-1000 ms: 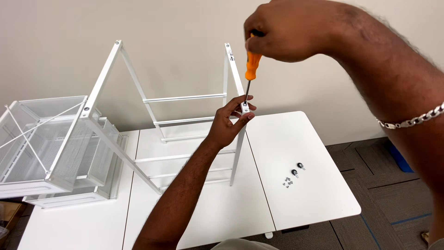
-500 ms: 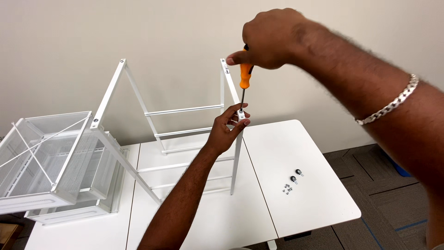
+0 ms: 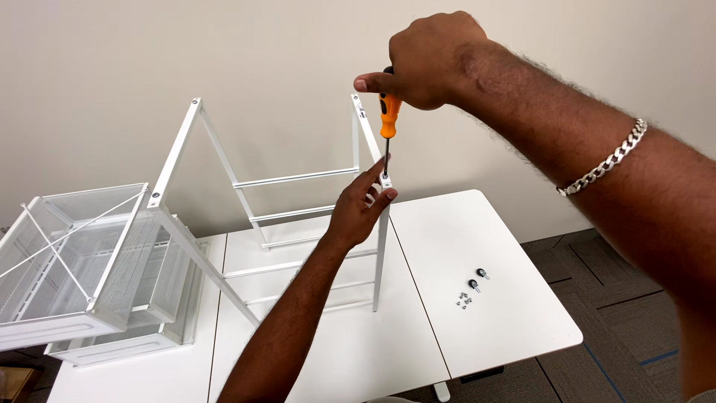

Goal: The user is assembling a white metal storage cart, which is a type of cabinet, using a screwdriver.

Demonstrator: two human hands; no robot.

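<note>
Right hand (image 3: 429, 60), clenched on an orange screwdriver (image 3: 388, 123), has lowered its tip onto the white frame (image 3: 380, 246) corner that the left hand (image 3: 362, 209) pinches, so screwing is underway.

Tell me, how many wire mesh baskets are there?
2: one mesh basket on top at the table's left end, another stacked beneath it, mostly hidden.
</note>
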